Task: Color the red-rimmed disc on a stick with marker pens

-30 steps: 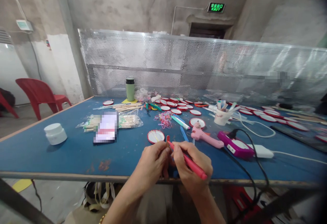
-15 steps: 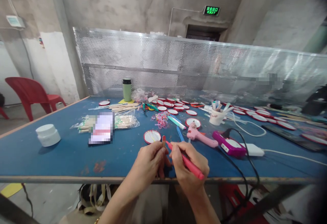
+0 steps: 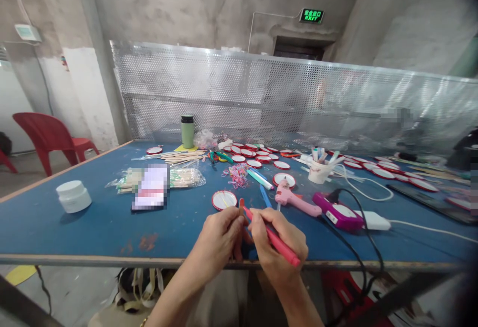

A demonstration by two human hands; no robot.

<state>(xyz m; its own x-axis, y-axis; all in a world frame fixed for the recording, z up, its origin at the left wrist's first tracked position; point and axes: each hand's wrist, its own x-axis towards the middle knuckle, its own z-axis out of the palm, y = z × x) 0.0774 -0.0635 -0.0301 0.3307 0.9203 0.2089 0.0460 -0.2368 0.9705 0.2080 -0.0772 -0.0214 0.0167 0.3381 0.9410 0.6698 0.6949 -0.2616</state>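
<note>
One small stick (image 3: 241, 204): it pokes up from the fingers of the left hand (image 3: 220, 232), near the front edge of the desk (image 3: 104, 232). Its top is red and round.
Left hand: pinched on the small stick. The low part of the stick is hidden.
Right hand (image 3: 282, 235): closed around a red pen (image 3: 284, 250), the way people hold a pen to write. It is close beside the left hand.
Red pen: its tip points up at the small stick and is very near it. It is too small to tell if they touch.
Near disc (image 3: 224, 200): white with a red rim, flat on the desk just past the left hand. Thin yellow lines show on it.
Blue pen (image 3: 266, 196): lies past the right hand, beside the glue gun (image 3: 298, 203).
Glue gun: pink, lying next to a purple box (image 3: 336, 211).
Little bands (image 3: 237, 175): a tangled, mostly pink heap behind the near disc.
Phone (image 3: 151, 187): to the left, over part of a clear bag of sticks (image 3: 186, 178). Its screen is blurred.
White jar (image 3: 73, 196): farther left, with its lid on.
Paper cup (image 3: 319, 172): full of pens, past the glue gun.
</note>
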